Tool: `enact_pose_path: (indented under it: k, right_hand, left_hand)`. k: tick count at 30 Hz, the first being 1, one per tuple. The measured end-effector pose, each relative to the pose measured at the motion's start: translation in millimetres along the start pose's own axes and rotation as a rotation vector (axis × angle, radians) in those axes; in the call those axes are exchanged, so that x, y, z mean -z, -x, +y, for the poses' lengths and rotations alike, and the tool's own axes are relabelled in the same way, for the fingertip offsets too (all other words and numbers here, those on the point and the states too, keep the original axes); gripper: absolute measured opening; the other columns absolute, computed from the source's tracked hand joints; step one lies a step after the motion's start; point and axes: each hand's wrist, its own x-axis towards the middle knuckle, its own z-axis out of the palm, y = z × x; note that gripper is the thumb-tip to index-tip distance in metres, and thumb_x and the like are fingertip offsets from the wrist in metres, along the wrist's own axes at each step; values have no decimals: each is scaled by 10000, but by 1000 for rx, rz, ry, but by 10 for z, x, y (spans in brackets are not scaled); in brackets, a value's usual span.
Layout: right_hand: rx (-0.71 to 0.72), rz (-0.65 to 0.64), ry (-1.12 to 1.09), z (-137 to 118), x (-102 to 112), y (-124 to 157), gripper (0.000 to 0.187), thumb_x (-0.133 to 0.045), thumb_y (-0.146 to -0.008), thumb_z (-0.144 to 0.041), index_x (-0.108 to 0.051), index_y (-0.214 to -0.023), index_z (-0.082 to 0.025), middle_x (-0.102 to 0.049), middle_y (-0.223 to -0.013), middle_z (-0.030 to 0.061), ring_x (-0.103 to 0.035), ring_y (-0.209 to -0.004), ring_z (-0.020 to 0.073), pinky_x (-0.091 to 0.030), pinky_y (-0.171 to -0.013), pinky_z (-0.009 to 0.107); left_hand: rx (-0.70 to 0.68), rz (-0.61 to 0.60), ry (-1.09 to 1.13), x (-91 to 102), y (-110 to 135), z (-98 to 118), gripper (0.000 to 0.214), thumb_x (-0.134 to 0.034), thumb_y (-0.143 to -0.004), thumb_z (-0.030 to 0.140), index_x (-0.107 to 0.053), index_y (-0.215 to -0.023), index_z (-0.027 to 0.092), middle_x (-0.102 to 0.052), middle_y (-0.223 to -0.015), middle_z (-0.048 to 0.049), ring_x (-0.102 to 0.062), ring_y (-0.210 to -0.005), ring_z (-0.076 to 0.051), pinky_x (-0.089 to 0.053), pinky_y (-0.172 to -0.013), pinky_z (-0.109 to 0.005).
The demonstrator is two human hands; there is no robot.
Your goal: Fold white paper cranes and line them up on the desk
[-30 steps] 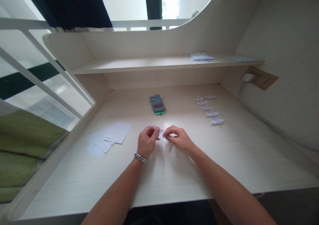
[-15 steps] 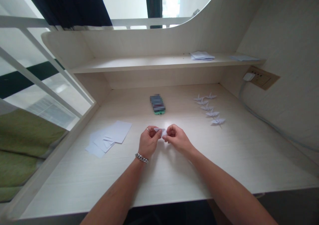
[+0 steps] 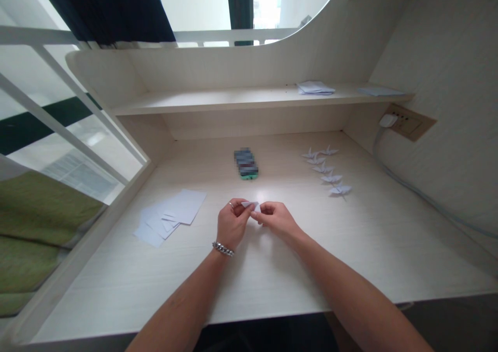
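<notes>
Between my two hands is a small piece of folded white paper (image 3: 252,205), held just above the desk. My left hand (image 3: 232,222) pinches its left side between thumb and fingers. On the other side, my right hand (image 3: 277,217) grips the right end, its thumb close to the left thumb. Fingers hide much of the paper, so its full shape cannot be made out. Several folded paper cranes (image 3: 331,178) stand in a slanting line to the right. Loose white paper sheets (image 3: 187,206) lie overlapping on the left.
Behind my hands lies a blurred-out, phone-like object (image 3: 246,163) with a green edge. A shelf (image 3: 233,96) spans the back and bears a paper stack (image 3: 315,87). On the right wall, a cable (image 3: 412,187) runs from a socket (image 3: 413,122) down along the desk (image 3: 163,284).
My right hand has flattened and its fingers have drawn down and inward against the folded paper. The left hand keeps its pinch, barely shifted.
</notes>
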Motion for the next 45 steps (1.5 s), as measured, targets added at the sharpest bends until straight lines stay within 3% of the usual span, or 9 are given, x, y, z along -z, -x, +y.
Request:
enact_pose_path:
  k: [5,10,25,35,45]
  right_hand:
    - [-4,-8,68,7,7,5,244,-629,-744,-373,-633,-665,-142,-588,-596,1,-500,-535,114,-360,-512,235]
    - [-11,69,136,1,-6,6,191,-586,-744,-298,-648,-652,-142,-572,-560,-6,-503,-534,121,-349,-512,235]
    - [-5,121,224,-25,20,16,270,-652,-734,-404,-590,-619,-167,-576,-567,-5,-496,-549,123,-341,-513,235]
    - [44,107,-3,13,21,-10,296,-714,-690,-444,-607,-704,-168,-594,-658,-1,-522,-605,130,-399,-546,247]
    - [-46,142,-237,-34,17,-32,346,-748,-620,-480,-622,-664,-160,-585,-568,-8,-462,-489,107,-353,-493,252]
  left_hand:
    - [17,-14,4,-2,12,28,228,-754,-672,289,-653,-813,142,-738,-740,-54,-709,-708,-191,-554,-657,-274]
    - [-7,-27,-11,-23,22,29,207,-748,-675,273,-667,-817,145,-747,-764,-62,-711,-733,-197,-558,-684,-286]
    - [6,-44,9,-1,-5,-11,205,-730,-707,290,-682,-824,129,-731,-763,-58,-680,-708,-166,-536,-685,-272]
    - [46,-42,41,5,-18,-4,227,-756,-674,299,-688,-800,123,-704,-702,-39,-614,-598,-120,-487,-557,-222]
    - [156,-141,146,4,-11,10,386,-834,-582,292,-675,-877,99,-728,-712,-72,-658,-601,-153,-526,-596,-257]
